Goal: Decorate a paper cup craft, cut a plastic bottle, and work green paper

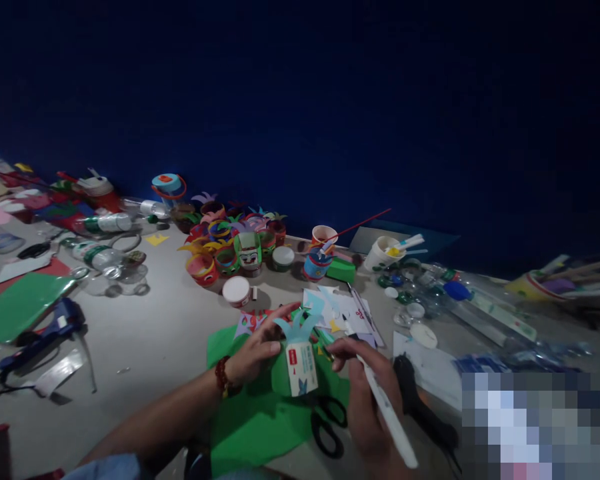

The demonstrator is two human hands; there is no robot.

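My left hand (257,351) grips a small green paper-craft pot (294,365) that has a white label on its front and light blue paper leaves on top. My right hand (365,393) is closed round a white marker pen (389,417), whose tip points at the craft pot. Both hands are over a green paper sheet (253,420) lying on the grey table. Black scissors (329,425) rest on that sheet, just below the pot and between my hands.
A cluster of coloured paper-craft pots (230,243) stands at the back centre. Plastic bottles (103,223) and a blue glue gun (50,333) lie to the left. Paper cups with brushes (385,252), bottle caps and clear bottles (480,313) fill the right. A black tool (420,407) lies beside my right hand.
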